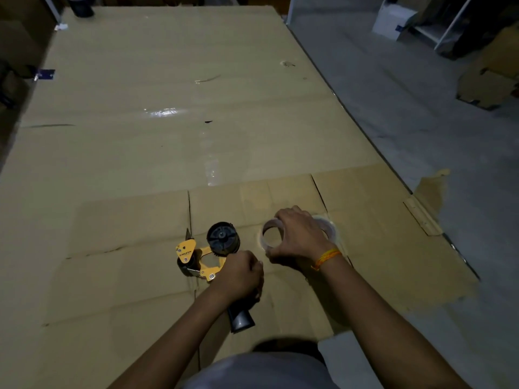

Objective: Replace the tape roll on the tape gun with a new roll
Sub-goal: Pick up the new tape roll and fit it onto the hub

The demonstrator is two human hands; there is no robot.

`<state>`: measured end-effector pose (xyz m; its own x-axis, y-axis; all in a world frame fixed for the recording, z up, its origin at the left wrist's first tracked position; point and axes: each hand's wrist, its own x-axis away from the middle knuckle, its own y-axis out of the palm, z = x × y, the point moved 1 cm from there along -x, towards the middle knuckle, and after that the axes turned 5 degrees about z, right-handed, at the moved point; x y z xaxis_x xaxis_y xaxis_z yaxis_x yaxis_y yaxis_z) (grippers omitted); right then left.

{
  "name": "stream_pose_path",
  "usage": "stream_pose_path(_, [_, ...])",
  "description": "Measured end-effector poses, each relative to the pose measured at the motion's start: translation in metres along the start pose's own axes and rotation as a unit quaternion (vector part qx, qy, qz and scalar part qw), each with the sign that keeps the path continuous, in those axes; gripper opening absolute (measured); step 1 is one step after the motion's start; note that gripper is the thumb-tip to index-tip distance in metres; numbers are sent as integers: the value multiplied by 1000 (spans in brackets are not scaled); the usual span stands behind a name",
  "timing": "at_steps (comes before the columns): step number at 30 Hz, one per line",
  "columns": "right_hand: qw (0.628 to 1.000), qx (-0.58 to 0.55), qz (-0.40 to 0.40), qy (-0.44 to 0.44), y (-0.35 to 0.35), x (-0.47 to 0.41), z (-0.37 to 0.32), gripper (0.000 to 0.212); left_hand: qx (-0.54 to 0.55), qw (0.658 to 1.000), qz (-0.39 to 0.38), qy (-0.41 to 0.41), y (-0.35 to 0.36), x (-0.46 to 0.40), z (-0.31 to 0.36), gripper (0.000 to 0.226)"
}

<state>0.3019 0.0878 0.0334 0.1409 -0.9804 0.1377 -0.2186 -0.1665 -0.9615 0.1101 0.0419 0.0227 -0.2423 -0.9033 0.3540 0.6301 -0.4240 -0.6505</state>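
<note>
A yellow and black tape gun lies on flattened cardboard near me, its black spool hub bare, with no roll on it. My left hand is closed around the gun's black handle, whose end sticks out below the fist. Just right of the hub, my right hand grips a clear tape roll from above, its open core facing me. A second clear roll appears partly hidden behind that hand; whether the hand touches it I cannot tell.
Large sheets of flattened cardboard cover the floor ahead and to the left. Bare grey concrete runs along the right. Boxes and white shelving stand at the far right, and a dark cylinder sits at the far left.
</note>
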Motion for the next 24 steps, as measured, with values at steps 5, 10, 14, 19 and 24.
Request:
stream_pose_path(5, [998, -22, -19, 47, -19, 11, 20, 142, -16, 1000, -4, 20, 4, -2, -7, 34])
stream_pose_path(10, [986, 25, -74, 147, -28, 32, 66, 155, -6, 1000, -8, 23, 7, -2, -15, 25])
stream_pose_path(14, [981, -67, -51, 173, -19, 41, 76, 145, 4, 999, -6, 32, 6, 2, -18, 22])
stream_pose_path(19, [971, -140, 24, 191, -18, 52, 70, 144, 106, 994, -17, 13, 2, 15, -23, 19])
stream_pose_path(24, [967, -158, 67, 190, -18, 56, 66, 137, 130, 991, -5, 17, 2, 26, -29, 19])
